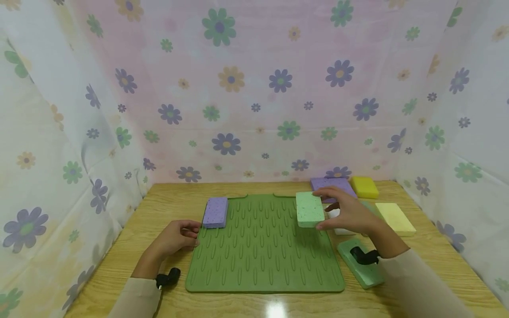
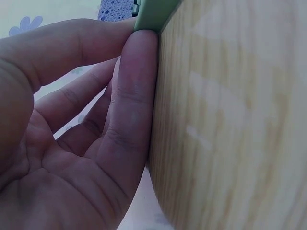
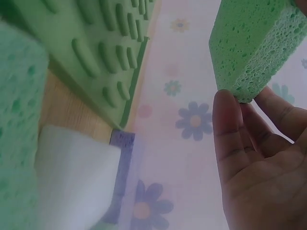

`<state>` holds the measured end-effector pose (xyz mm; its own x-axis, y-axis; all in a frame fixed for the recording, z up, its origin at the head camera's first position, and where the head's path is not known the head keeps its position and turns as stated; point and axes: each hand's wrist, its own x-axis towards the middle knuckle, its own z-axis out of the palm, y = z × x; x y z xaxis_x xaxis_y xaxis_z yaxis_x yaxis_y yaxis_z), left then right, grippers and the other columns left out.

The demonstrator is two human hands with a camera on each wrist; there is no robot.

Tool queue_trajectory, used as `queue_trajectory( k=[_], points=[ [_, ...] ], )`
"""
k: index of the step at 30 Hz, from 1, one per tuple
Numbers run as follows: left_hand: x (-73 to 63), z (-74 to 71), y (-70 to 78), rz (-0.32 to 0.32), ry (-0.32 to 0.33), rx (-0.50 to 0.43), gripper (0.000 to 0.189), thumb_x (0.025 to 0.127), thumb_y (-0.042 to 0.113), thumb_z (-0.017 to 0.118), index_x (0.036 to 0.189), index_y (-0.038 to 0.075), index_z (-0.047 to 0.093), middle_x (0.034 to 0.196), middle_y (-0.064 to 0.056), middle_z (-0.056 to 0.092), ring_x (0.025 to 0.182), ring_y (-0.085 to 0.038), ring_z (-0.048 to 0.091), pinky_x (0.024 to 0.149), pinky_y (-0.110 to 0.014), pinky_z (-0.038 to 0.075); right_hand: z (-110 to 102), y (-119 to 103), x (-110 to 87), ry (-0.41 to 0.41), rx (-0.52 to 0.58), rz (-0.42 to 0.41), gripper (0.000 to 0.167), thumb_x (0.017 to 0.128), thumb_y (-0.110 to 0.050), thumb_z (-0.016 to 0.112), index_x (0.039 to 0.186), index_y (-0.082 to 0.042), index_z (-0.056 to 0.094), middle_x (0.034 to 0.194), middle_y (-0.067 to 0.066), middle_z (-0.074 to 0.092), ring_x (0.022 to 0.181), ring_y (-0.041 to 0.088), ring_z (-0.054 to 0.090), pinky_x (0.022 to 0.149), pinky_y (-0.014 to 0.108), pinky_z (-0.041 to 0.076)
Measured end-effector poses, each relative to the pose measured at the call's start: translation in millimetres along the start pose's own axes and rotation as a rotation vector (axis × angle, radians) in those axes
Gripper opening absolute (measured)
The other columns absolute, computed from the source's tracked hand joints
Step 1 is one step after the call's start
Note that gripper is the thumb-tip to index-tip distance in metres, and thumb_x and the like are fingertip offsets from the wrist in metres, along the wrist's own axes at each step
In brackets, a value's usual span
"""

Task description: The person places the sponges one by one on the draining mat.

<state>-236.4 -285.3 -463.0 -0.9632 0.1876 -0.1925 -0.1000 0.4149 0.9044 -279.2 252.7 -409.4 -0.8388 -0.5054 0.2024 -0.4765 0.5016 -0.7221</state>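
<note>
My right hand (image 1: 350, 214) pinches a light green sponge (image 1: 310, 210) by its edges, thumb on one side and fingers on the other. The sponge hangs above the right part of a green ridged mat (image 1: 264, 260); the right wrist view shows its porous side. A purple sponge (image 1: 215, 213) lies on the mat's upper left corner. Beside the mat's left edge, my left hand (image 1: 175, 240) rests on the table with loosely bent fingers. In the left wrist view, its fingertips (image 2: 139, 45) touch the mat's edge.
Right of the mat lie a green sponge (image 1: 362, 269), a white block (image 1: 339, 227) partly hidden by my hand, and a pale yellow sponge (image 1: 395, 217). Farther back are a larger purple sponge (image 1: 334, 183) and a bright yellow one (image 1: 364, 187). Flowered cloth (image 1: 254, 88) encloses the wooden table.
</note>
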Motion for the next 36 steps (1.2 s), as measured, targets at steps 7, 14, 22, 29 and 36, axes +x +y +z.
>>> queue_trajectory(
  k=[7, 14, 22, 29, 36],
  points=[
    [0.5, -1.0, -1.8, 0.014, -0.017, -0.004, 0.056, 0.091, 0.003, 0.077, 0.143, -0.002, 0.057, 0.13, -0.021, 0.059, 0.102, -0.024, 0.064, 0.082, -0.04, 0.062, 7.0, -5.8, 15.2, -0.038, 0.051, 0.008, 0.095, 0.075, -0.037, 0.094, 0.155, -0.017, 0.046, 0.155, 0.013, 0.043, 0.123, 0.04, 0.062, 0.093, 0.053, 0.058],
    [2.5, -0.9, -1.8, 0.002, -0.008, -0.003, 0.055, 0.091, 0.003, 0.077, 0.142, -0.001, 0.058, 0.129, -0.019, 0.06, 0.102, -0.024, 0.064, 0.081, -0.038, 0.063, 13.1, -10.8, 27.8, -0.053, 0.095, 0.032, 0.097, 0.074, -0.038, 0.095, 0.156, -0.018, 0.045, 0.158, 0.013, 0.04, 0.127, 0.042, 0.059, 0.092, 0.046, 0.06],
    [0.4, -1.8, -2.0, 0.006, -0.014, 0.007, 0.056, 0.091, 0.004, 0.077, 0.143, -0.002, 0.057, 0.131, -0.021, 0.059, 0.104, -0.024, 0.064, 0.082, -0.04, 0.062, 27.4, -13.4, 45.0, -0.041, 0.144, 0.01, 0.097, 0.074, -0.038, 0.095, 0.156, -0.018, 0.046, 0.162, 0.009, 0.037, 0.138, 0.042, 0.049, 0.098, 0.054, 0.057],
    [1.0, -2.4, -4.2, -0.003, -0.015, 0.0, 0.056, 0.091, 0.004, 0.078, 0.143, 0.0, 0.058, 0.131, -0.019, 0.059, 0.105, -0.024, 0.064, 0.082, -0.039, 0.062, 41.0, -17.3, 57.5, -0.052, 0.181, -0.006, 0.097, 0.074, -0.034, 0.095, 0.155, -0.014, 0.046, 0.166, 0.01, 0.029, 0.142, 0.041, 0.043, 0.105, 0.053, 0.054],
    [1.7, -2.4, -3.4, 0.007, -0.019, 0.006, 0.056, 0.091, 0.006, 0.077, 0.143, -0.001, 0.057, 0.132, -0.02, 0.059, 0.105, -0.023, 0.064, 0.082, -0.038, 0.063, 57.8, -15.8, 72.9, -0.06, 0.171, -0.026, 0.097, 0.074, -0.034, 0.096, 0.155, -0.012, 0.046, 0.161, 0.01, 0.038, 0.142, 0.038, 0.045, 0.105, 0.051, 0.054]
  ],
)
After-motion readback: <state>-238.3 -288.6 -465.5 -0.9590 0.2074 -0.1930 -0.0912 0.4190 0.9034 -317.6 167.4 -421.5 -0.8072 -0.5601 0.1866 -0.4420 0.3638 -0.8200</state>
